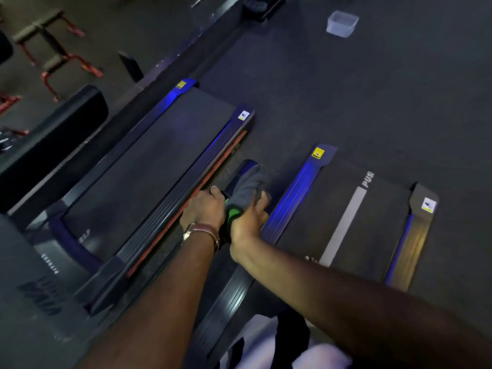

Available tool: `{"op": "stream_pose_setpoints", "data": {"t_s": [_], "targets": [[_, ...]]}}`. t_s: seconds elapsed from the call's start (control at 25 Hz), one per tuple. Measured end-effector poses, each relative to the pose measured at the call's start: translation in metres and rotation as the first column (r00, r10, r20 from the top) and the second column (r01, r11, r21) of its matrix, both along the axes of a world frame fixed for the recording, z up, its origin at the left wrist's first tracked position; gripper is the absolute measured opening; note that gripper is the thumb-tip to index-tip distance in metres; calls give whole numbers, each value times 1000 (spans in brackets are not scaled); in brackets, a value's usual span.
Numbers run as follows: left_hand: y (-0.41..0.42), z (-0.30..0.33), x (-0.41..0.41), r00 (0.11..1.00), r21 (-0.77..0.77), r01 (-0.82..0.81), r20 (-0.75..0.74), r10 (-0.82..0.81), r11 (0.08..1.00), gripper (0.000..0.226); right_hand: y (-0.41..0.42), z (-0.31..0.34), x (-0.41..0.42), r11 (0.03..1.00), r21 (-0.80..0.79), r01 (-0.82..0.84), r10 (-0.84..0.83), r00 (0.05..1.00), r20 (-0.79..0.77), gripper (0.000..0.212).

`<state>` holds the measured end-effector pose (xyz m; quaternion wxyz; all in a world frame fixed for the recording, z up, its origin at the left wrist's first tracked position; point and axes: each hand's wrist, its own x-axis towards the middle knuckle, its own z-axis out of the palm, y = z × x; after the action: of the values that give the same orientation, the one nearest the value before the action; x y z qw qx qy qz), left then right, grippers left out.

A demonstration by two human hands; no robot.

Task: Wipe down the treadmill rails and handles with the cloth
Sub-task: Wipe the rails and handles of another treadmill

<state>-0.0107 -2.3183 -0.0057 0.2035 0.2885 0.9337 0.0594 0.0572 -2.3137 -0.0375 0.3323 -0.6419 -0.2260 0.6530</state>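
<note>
The only view looks from the person's head steeply down and forward, close over two treadmills (pixel 170 166) on the floor (pixel 346 89).

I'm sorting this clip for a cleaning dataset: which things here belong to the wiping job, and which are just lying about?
In the job:
- grey cloth
- handle under the cloth
- left hand and right hand, both at the cloth
- treadmill side rails

Just lying about:
- clear plastic tub on the floor
- red-framed benches
</note>
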Motion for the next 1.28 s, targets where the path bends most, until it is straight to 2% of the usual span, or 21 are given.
{"op": "stream_pose_setpoints", "data": {"t_s": [0.04, 0.08, 0.12, 0.2, 0.28, 0.32, 0.36, 0.44, 0.56, 0.68, 0.76, 0.84, 0.88, 0.92, 0.96, 1.04, 1.12, 1.2, 1.28], "targets": [[2, 1, -2, 1000, -14, -10, 19, 10, 1000, 55, -6, 5, 0, 989, 94, -111, 111, 994, 6, 52], [2, 0, -3, 1000, -21, -14, 24, 14, 1000, 56, -2, 7, -2, 977, 182, -107, 111, 994, -11, 57], [1, 1, -2, 1000, -16, -1, 11, 1, 1000, 57, 11, 4, -3, 973, 227, -36, 48, 998, -45, 59], [-2, 1, 3, 999, 15, 38, -26, -38, 999, 60, 28, -2, -7, 987, 74, 142, -127, 976, -178, 54], [-4, 1, 4, 998, 44, 56, -25, -55, 997, 66, 19, -14, -4, 988, -138, 72, -112, 946, -305, 61], [-4, 1, 3, 998, 45, 60, -14, -59, 997, 68, 12, -18, -1, 976, -216, -30, -48, 937, -347, 69], [-5, 3, 2, 998, 43, 56, 5, -56, 998, 70, 10, -21, 2, 964, -240, -111, 11, 923, -385, 76], [-5, 5, 2, 998, 42, 53, 35, -55, 998, 71, 19, -31, 6, 968, -238, -78, -47, 877, -478, 84], [-8, 8, 6, 998, 44, 44, 40, -46, 998, 71, 8, -33, 11, 956, -284, -76, -56, 902, -428, 88], [-7, 5, 5, 999, 48, 47, 9, -48, 998, 73, -8, -38, 35, 935, -277, -223, 74, 884, -462, 84], [-6, 0, 4, 998, 40, 49, -28, -48, 998, 70, 27, -44, 41, 960, -219, -173, 59, 893, -446, 78], [-4, -3, 3, 998, 48, 38, -47, -36, 998, 66, 65, -41, 28, 982, -165, -87, -13, 848, -529, 77], [-4, -5, 2, 998, 52, 34, -48, -32, 998, 63, 78, -61, 18, 990, -108, -96, 21, 837, -547, 83], [-4, -4, 2, 999, 50, 34, -44, -32, 998, 62, 78, -68, 18, 989, -81, -125, 70, 870, -488, 89], [-4, -5, 2, 999, 44, 30, -43, -29, 999, 63, 75, -69, 26, 988, -86, -125, 69, 873, -482, 87], [-3, -7, 0, 998, 25, 14, -60, -13, 1000, 68, 80, -66, 38, 958, -83, -274, 200, 848, -490, 66], [1, -6, 1, 996, -2, 0, -87, 0, 1000, 72, 100, -55, 39, 950, 3, -313, 276, 834, -477, 54], [1, -6, 1, 996, -6, -13, -93, 12, 1000, 72, 108, -39, 31, 961, 37, -276, 249, 791, -559, 38], [-1, -8, 2, 995, 0, -15, -95, 15, 1000, 74, 108, -49, 35, 958, 29, -286, 230, 702, -675, 33]]}}
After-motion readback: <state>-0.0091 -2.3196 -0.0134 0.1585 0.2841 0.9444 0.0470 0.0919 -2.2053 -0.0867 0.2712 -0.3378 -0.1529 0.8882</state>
